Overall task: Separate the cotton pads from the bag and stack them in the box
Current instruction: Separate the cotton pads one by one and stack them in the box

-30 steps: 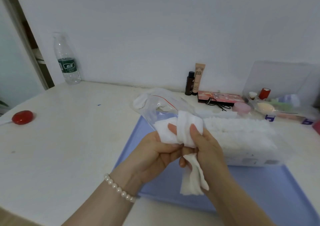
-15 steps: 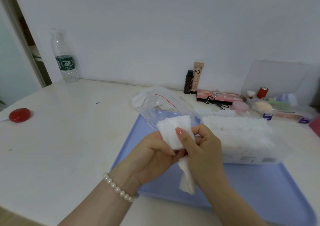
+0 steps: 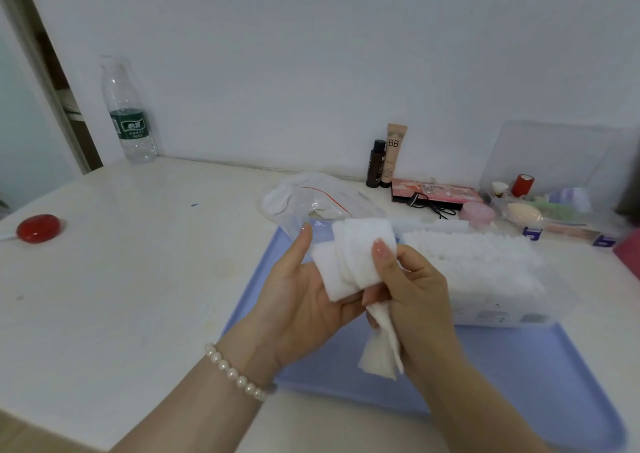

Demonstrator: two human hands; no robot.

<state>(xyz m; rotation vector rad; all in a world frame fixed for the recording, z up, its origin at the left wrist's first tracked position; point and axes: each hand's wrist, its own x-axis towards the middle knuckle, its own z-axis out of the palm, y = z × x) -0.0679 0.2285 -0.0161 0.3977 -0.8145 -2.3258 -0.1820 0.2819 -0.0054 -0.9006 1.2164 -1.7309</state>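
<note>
Over the blue tray (image 3: 540, 376) I hold a small bunch of white cotton pads (image 3: 349, 262) between both hands. My left hand (image 3: 298, 300) cradles the pads from beneath, thumb raised and off them. My right hand (image 3: 415, 289) pinches one pad with its thumb on top; the pad's lower end (image 3: 381, 352) hangs below my fingers. The clear zip bag (image 3: 311, 203) with a red seal line lies crumpled behind my hands. To the right stands the clear box (image 3: 485, 279), packed with rows of white pads.
A water bottle (image 3: 128, 116) stands at the back left and a red round object (image 3: 38, 228) lies at the left edge. Cosmetic tubes (image 3: 388, 158), a palette (image 3: 433, 192) and a clear organiser (image 3: 554, 203) line the back right by the wall.
My left thumb has lifted off the pads and the left hand has opened out. The right hand has drawn one pad up and across the bunch.
</note>
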